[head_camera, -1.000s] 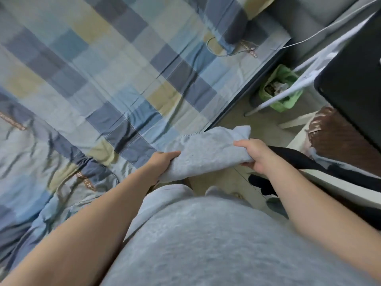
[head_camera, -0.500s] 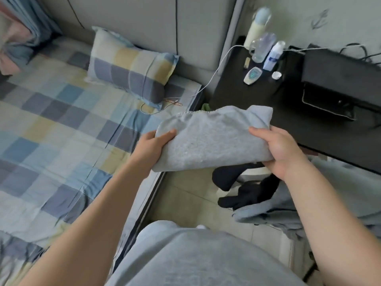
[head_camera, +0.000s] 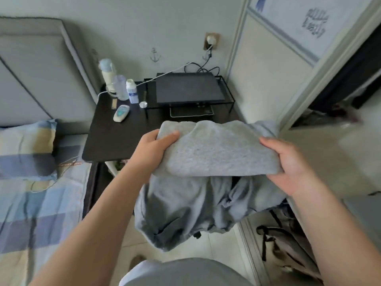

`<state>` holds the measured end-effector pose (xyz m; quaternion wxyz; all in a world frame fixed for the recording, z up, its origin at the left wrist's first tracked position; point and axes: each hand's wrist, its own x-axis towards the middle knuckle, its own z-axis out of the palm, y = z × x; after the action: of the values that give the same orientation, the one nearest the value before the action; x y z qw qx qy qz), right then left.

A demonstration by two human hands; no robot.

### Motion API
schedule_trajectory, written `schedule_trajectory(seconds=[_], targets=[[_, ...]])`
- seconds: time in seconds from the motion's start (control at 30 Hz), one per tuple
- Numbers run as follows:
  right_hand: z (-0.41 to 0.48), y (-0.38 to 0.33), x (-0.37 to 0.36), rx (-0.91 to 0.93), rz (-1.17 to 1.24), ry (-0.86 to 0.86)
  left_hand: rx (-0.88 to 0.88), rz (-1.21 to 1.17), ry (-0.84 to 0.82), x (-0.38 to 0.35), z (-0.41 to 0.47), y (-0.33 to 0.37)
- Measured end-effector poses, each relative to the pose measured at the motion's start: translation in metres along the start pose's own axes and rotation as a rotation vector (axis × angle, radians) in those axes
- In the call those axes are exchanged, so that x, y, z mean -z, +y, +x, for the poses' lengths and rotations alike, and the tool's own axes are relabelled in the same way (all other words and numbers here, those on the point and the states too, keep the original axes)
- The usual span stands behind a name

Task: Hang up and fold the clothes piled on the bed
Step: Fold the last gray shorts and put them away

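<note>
The fingers of the left hand are curled round the left end of a folded grey garment, thumb on top and the rest hidden beneath. The right hand pinches the right end the same way, thumb over the top edge and palm under it. Held between them, the garment hangs level in the air, off the bed, above a loose heap of grey clothes and in front of the dark bench.

The fold looks likely to be what fails. Its far right corner bunches loosely behind the right thumb, so slackening either grip would probably let the layers slide apart. Set down on the rumpled heap, it could tip and slip to the floor. Swung toward the bench, it might knock the bottles standing near the bench's back edge.
</note>
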<state>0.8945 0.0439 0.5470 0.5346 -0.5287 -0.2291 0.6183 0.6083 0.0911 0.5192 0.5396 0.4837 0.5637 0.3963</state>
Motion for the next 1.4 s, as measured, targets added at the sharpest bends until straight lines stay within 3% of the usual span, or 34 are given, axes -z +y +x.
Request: schedule_trajectory(seconds=[0.33,0.6,0.7,0.93,1.1,1.27,1.4], targets=[[-0.073,-0.023,0.177,0.051,0.267,0.581,-0.007,0.171,-0.596,-0.238,0.059,0.031],[-0.083,-0.011,0.255,0.09,0.584,0.877,0.007,0.472,-0.938,-0.405,0.109,0.037],[-0.077,-0.009,0.291,0.079,0.653,0.995,0.108,0.539,-1.05,-0.47,0.12,0.022],[-0.045,-0.001,0.365,0.011,0.846,1.135,0.485,0.598,-1.234,-0.587,0.144,-0.027],[-0.034,0.003,0.415,-0.067,0.898,1.247,0.721,0.664,-1.239,-0.647,0.142,-0.047],[-0.038,-0.018,0.482,-0.042,0.801,1.36,0.688,0.601,-1.317,-0.713,0.124,-0.041],[-0.044,-0.047,0.531,0.107,0.769,1.417,0.549,0.488,-1.322,-0.77,0.105,-0.018]])
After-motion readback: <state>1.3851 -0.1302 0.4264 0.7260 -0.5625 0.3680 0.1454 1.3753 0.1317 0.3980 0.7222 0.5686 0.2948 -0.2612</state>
